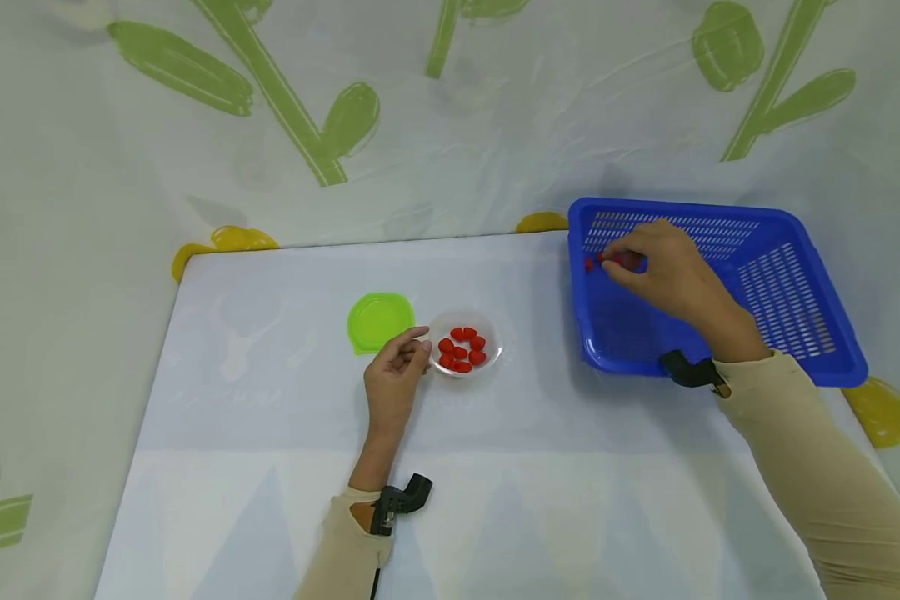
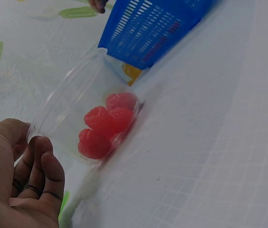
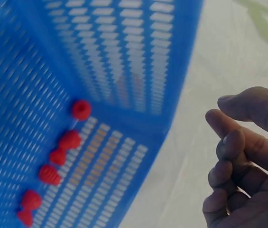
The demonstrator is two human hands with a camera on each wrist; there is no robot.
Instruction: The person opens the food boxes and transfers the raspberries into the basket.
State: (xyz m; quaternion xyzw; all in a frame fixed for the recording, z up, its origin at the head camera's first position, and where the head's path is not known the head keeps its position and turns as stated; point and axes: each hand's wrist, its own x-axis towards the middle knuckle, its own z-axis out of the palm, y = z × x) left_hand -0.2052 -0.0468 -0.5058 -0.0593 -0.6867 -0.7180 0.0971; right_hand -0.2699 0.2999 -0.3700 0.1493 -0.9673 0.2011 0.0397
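Observation:
My left hand (image 1: pixel 396 375) pinches the near rim of a clear plastic bowl (image 2: pixel 60 102) between thumb and fingers. Several red raspberries (image 1: pixel 461 348) lie in the bottom of that bowl. Over the left part of a blue plastic basket (image 1: pixel 622 367) hovers my right hand (image 1: pixel 671 271), its fingers bent and thumb close to the index finger. The right wrist view shows nothing between those fingertips (image 3: pixel 213 115). Along the basket's inner edge lie several more raspberries (image 3: pixel 50 175), partly hidden by the right hand in the head view.
Left of the bowl a bright green lid (image 1: pixel 380 321) lies flat on the white table (image 1: pixel 270 417). The basket stands at the table's back right. Behind the table hangs a pale sheet (image 1: pixel 480 133) with green leaf patterns.

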